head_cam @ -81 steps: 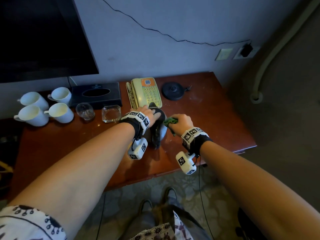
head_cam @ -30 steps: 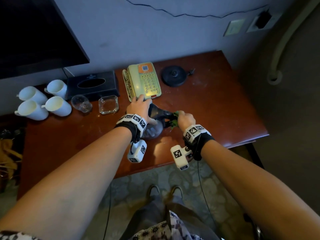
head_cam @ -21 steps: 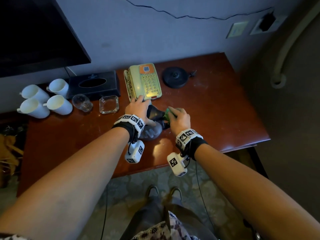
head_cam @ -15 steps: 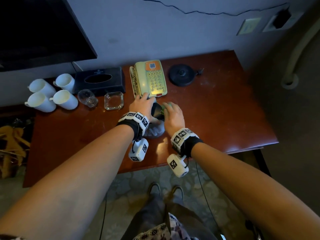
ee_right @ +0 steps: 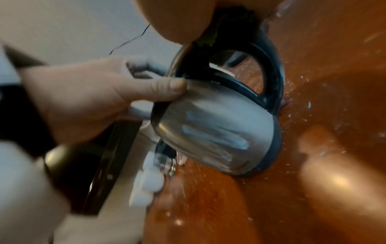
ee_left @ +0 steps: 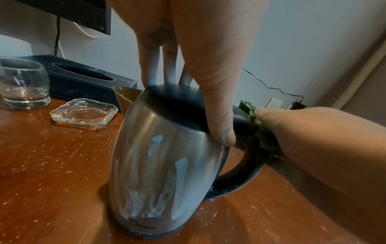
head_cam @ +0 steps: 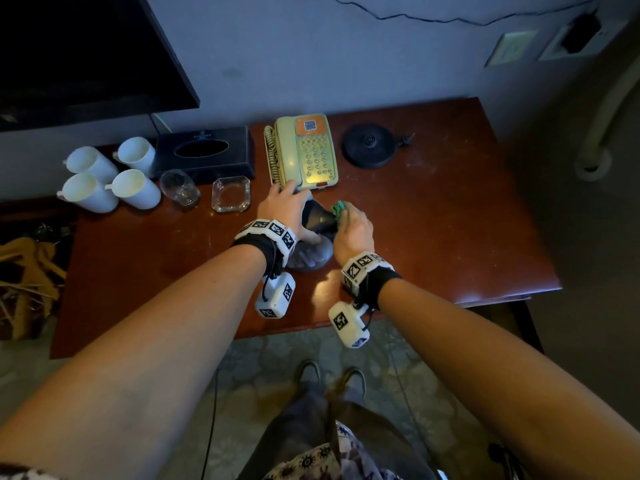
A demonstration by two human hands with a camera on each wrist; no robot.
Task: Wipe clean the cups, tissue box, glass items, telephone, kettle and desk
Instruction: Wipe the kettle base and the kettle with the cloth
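Steel kettle stands tilted on the surface, just in front of the telephone, w/ only the left hand clamped over its lid; the right hand grips a green cloth against the handle. Risk: a hard rub could twist the kettle from that top grip, tipping it toward the glass ashtray nearby.
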